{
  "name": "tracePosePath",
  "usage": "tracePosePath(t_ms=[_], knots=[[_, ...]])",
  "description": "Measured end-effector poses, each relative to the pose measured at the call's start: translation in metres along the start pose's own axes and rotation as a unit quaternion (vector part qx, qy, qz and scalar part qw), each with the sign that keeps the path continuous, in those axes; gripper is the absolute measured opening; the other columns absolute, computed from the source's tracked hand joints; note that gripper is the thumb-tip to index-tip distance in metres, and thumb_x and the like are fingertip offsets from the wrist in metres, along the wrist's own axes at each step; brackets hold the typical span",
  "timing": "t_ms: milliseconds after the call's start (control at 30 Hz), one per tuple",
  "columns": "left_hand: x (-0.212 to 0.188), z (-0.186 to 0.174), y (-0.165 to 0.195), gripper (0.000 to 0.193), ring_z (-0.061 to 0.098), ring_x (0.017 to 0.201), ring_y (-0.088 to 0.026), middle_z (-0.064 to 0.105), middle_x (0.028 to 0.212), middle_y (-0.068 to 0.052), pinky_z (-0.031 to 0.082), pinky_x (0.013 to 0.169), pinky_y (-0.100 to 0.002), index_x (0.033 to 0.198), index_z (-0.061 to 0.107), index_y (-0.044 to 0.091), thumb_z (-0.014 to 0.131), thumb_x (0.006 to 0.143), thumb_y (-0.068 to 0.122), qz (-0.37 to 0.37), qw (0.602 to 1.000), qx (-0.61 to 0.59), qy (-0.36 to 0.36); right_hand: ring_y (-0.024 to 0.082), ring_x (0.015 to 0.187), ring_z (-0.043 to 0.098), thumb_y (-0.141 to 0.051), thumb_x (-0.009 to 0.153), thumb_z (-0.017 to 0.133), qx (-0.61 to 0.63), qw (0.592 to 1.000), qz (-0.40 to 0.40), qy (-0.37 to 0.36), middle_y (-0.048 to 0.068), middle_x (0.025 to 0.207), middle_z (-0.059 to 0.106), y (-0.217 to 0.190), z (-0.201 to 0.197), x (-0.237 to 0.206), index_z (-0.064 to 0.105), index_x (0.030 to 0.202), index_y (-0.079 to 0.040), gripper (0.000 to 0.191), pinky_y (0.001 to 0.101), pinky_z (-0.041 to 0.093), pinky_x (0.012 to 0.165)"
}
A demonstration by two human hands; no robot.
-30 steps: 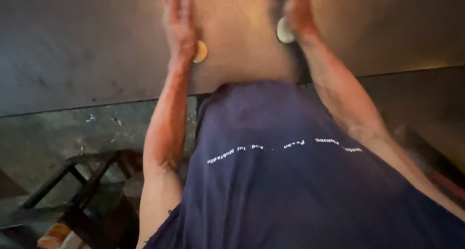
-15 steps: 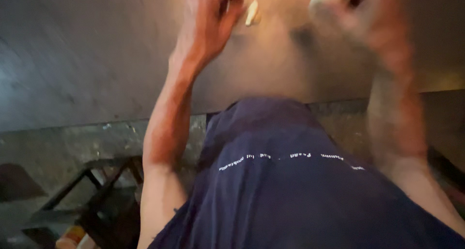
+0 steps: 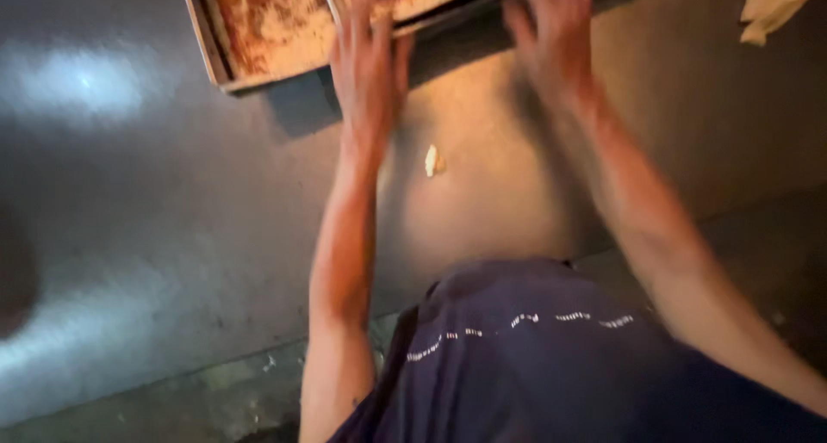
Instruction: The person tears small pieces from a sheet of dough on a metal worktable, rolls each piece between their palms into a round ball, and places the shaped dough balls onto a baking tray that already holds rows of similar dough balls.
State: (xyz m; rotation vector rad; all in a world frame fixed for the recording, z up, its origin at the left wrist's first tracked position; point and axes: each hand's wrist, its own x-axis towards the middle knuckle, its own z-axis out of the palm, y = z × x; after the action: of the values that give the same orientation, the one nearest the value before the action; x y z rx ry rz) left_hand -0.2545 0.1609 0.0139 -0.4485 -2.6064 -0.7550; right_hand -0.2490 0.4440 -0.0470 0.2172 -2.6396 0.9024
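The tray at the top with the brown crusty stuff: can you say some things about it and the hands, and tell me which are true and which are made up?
1. The left hand reaches up onto the near edge of the metal tray. True.
2. The tray is shiny and clean. False: it is covered in brown baked-on residue.
3. A small pale piece lies on the grey worktop between the two arms. True.
4. The right hand holds a knife. False: it is blurred, but no knife shows; it is up by the tray's edge.
5. The person wears a bright red top. False: the shirt is dark navy.
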Motion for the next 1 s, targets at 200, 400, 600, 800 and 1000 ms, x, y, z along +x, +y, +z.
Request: tracePosePath(t_ms=[200,400,600,800,1000], knots=[[-0.210,-0.001,0.042,0.049,0.042,0.143,-0.041,0.048,0.153,-0.021,0.028,0.119,-0.060,0.133,0.064,0.007,0.074,0.089,0.027,-0.056,0.993,0.016,-0.106,0.040,0.149,0.040,-0.020,0.090,0.079,-0.068,0.994,-0.048,-0.066,0.022,0.155,0.050,0.011,-0.014,-0.155,0.063,0.131,0.000,0.049,0.0609,0.029,0.119],[-0.257,0.013,0.050,0.043,0.043,0.147,-0.033,0.052,0.154,-0.013,0.027,0.122,-0.058,0.135,0.066,0.012,0.070,0.097,0.032,-0.085,0.988,0.068,-0.110,0.035,0.148,0.041,-0.021,0.092,0.075,-0.046,0.996,0.006,-0.078,0.017,0.152,0.053,0.012,-0.011,-0.175,0.065,0.126,-0.005,0.038,0.0578,0.029,0.120],[-0.258,0.013,0.052,0.040,0.043,0.147,-0.033,0.053,0.153,-0.012,0.027,0.122,-0.057,0.134,0.066,0.012,0.068,0.099,0.032,-0.080,0.987,0.088,-0.111,0.034,0.149,0.038,-0.024,0.094,0.074,-0.032,0.996,-0.005,-0.081,0.016,0.153,0.050,-0.006,-0.035,-0.158,0.066,0.128,-0.007,0.039,0.0584,0.027,0.119],[-0.260,0.017,0.059,0.040,0.042,0.148,-0.032,0.052,0.155,-0.012,0.027,0.122,-0.056,0.135,0.065,0.012,0.066,0.100,0.031,-0.074,0.987,0.099,-0.103,0.034,0.142,0.042,-0.022,0.083,0.076,0.006,0.996,-0.039,-0.076,0.017,0.148,0.053,0.009,-0.041,-0.160,0.068,0.124,-0.009,0.043,0.0585,0.029,0.114],[-0.257,0.031,0.084,0.039,0.038,0.153,-0.031,0.049,0.159,-0.010,0.023,0.125,-0.056,0.138,0.063,0.010,0.061,0.104,0.028,-0.166,0.976,0.116,-0.083,0.035,0.120,0.063,-0.010,0.090,0.071,0.149,0.988,-0.017,-0.042,0.016,0.125,0.069,0.084,-0.102,-0.118,0.071,0.123,-0.006,0.033,0.0429,0.052,0.101]])
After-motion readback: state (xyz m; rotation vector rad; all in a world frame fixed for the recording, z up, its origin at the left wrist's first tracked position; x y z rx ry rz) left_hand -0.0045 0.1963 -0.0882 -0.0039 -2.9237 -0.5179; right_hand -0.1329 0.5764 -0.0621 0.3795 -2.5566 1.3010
